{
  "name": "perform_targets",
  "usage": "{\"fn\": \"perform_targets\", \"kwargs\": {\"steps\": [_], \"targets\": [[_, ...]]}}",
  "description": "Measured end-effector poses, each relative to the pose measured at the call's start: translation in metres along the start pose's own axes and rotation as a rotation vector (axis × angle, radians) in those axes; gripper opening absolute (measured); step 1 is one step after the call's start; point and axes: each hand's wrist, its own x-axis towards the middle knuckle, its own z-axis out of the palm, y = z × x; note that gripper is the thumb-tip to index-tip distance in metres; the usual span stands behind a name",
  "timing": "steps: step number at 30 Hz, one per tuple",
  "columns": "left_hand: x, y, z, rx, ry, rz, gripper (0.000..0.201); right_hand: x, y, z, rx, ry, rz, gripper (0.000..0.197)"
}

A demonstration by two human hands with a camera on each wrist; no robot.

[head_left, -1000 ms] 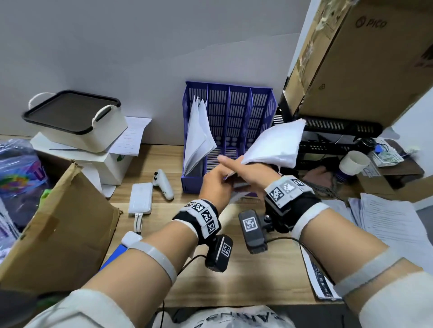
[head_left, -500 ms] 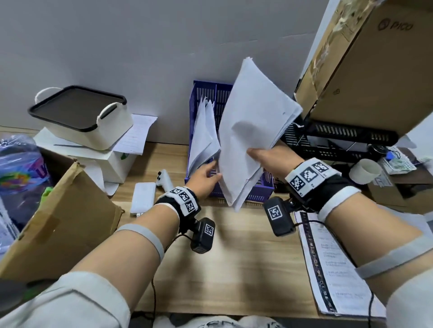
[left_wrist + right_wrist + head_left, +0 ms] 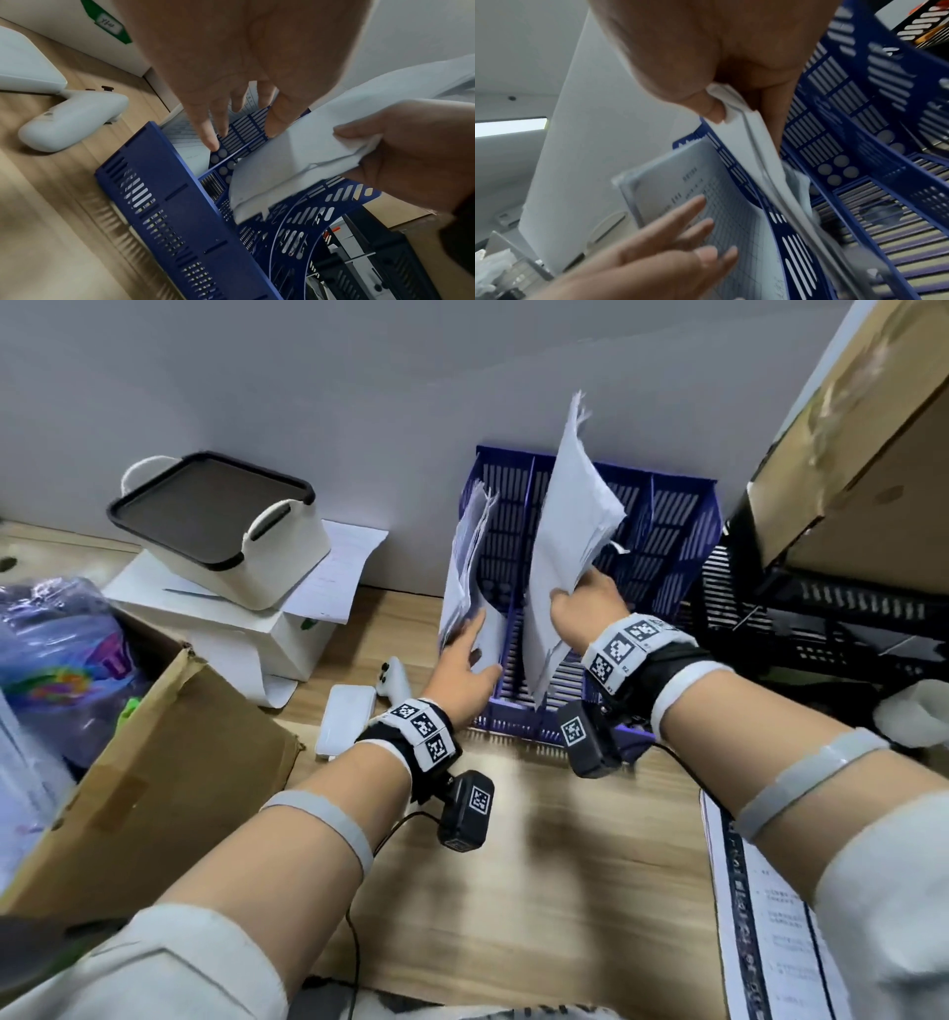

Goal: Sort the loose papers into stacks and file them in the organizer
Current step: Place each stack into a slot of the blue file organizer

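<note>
1. So half a second ago I was holding this stack of papers (image 3: 570,546) up in front of the blue file organizer (image 3: 667,541), and now its bottom edge is dipping into the second slot from the left. A second ago both my hands were bunched together over the desk squaring it up.
2. My left hand (image 3: 464,667) has moved onto the filed sheets (image 3: 464,562) already standing in the leftmost slot. I think that means stack two is nearly filed, with more loose papers (image 3: 770,916) waiting on the desk (image 3: 539,891) at the near right.
3. Pose-wise: my right hand (image 3: 583,608) pinches the stack near its lower right edge, thumb on the front and fingers behind, wrist tipped down toward the slot.
4. Left hand is flat with fingers spread, pressing against those filed sheets and keeping them off to the left.
5. The top of the stack pokes up above the organizer's far rim, so it isn't seated yet.
</note>
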Motion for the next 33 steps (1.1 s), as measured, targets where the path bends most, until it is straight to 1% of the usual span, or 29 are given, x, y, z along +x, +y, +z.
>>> {"fn": "perform_targets", "kwargs": {"steps": [2,3,5,6,8,10,12,14,15,17,19,20,23,24,26,28,30,31,33], "targets": [[0.001,0.000,0.002,-0.018,-0.003,-0.026,0.073,0.005,0.003,0.012,0.019,0.026,-0.027,0.039],[0.000,0.002,0.003,-0.035,-0.009,-0.033,0.073,0.007,0.006,0.019,0.020,0.021,-0.040,0.044],[0.000,0.003,0.004,-0.072,-0.012,-0.065,0.075,0.010,0.012,0.031,-0.013,-0.027,-0.055,0.056],[-0.001,0.003,0.004,-0.101,-0.010,-0.087,0.075,0.011,0.015,0.034,-0.024,-0.057,-0.050,0.057],[-0.003,0.004,0.006,-0.153,0.011,-0.110,0.074,0.011,0.018,0.039,-0.042,-0.102,-0.041,0.052],[-0.005,0.006,0.008,-0.173,0.026,-0.122,0.069,0.008,0.019,0.040,-0.061,-0.121,-0.079,0.055],[-0.008,0.007,0.012,-0.188,0.041,-0.153,0.058,0.000,0.022,0.036,-0.046,-0.182,-0.127,0.059],[-0.010,-0.001,0.020,-0.171,0.077,-0.175,0.041,-0.015,0.029,0.025,0.021,-0.253,-0.157,0.054],[-0.007,-0.012,0.026,-0.157,0.102,-0.180,0.034,-0.024,0.037,0.018,0.055,-0.257,-0.163,0.050],[-0.008,-0.031,0.045,-0.136,0.153,-0.198,0.025,-0.044,0.063,0.001,0.070,-0.212,-0.126,0.042],[-0.029,-0.023,0.069,-0.096,0.144,-0.226,0.018,-0.066,0.100,-0.017,0.087,-0.125,-0.046,0.037],[-0.041,-0.017,0.083,-0.087,0.092,-0.246,0.016,-0.079,0.121,-0.027,0.086,-0.079,0.017,0.036],[-0.065,-0.021,0.135,-0.156,-0.158,-0.329,0.021,-0.123,0.197,-0.054,-0.008,0.018,0.226,0.039],[-0.072,-0.022,0.152,-0.177,-0.222,-0.358,0.022,-0.139,0.222,-0.064,-0.060,0.032,0.318,0.041],[-0.084,-0.025,0.183,-0.170,-0.316,-0.403,0.020,-0.171,0.270,-0.083,-0.069,0.027,0.499,0.045],[-0.095,-0.029,0.210,-0.136,-0.409,-0.451,0.018,-0.196,0.311,-0.100,-0.066,0.035,0.620,0.045],[-0.102,-0.036,0.235,-0.093,-0.476,-0.506,0.014,-0.213,0.345,-0.116,-0.118,0.051,0.716,0.047],[-0.105,-0.039,0.247,-0.056,-0.490,-0.521,0.019,-0.219,0.360,-0.122,-0.140,0.064,0.760,0.050],[-0.111,-0.044,0.270,0.003,-0.522,-0.543,0.044,-0.228,0.382,-0.132,-0.129,0.046,0.812,0.056]]}}
